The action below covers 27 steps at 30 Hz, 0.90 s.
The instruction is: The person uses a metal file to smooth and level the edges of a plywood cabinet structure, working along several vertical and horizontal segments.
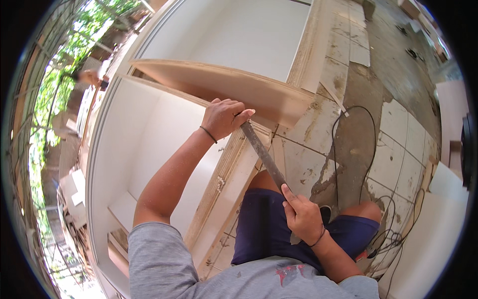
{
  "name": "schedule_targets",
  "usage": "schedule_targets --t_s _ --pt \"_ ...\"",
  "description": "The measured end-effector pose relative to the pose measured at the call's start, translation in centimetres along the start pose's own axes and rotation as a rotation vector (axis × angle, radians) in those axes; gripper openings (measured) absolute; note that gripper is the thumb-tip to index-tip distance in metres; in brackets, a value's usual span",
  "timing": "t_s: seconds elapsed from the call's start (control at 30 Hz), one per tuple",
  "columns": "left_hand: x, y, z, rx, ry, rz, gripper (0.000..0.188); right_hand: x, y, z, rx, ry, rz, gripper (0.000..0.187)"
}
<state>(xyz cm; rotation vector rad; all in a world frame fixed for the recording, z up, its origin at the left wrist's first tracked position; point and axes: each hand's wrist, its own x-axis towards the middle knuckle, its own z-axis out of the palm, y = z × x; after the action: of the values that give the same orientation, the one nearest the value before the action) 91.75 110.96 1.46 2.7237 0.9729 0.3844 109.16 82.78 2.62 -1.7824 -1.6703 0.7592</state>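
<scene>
A long, flat, dark grey bar that looks like a file [263,154] slants between my two hands. My left hand [222,117] is closed around its far end, the thumb pointing right. At the near end, my right hand [302,217] wraps round it with the index finger stretched along it; the handle is hidden in that palm. Beneath the file runs the layered plywood edge [219,178] of a white cabinet [164,117] lying in front of me. Just beyond my left hand, a brown wooden board [214,79] stands across the cabinet.
Black cable [374,130] loops over the broken white floor tiles [398,124] on the right and tangles near my knee. A pale panel [430,224] leans at the lower right. Another person's hand [90,78] shows at the far left. Scrap boards [74,192] lie beyond the cabinet's left side.
</scene>
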Motion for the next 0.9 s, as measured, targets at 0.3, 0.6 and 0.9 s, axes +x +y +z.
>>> schedule_targets --t_s 0.3,0.6,0.9 --pt "-0.1 -0.6 0.3 -0.012 -0.009 -0.071 0.042 -0.9 -4.2 3.6 0.003 0.045 0.084 0.046" --pt "0.6 -0.4 -0.4 -0.118 -0.105 -0.103 0.045 -0.9 -4.2 3.6 -0.039 0.098 0.114 0.047" --pt "0.8 -0.7 -0.2 -0.069 -0.076 -0.162 0.045 1.0 -1.7 0.6 -0.028 0.075 -0.021 0.043"
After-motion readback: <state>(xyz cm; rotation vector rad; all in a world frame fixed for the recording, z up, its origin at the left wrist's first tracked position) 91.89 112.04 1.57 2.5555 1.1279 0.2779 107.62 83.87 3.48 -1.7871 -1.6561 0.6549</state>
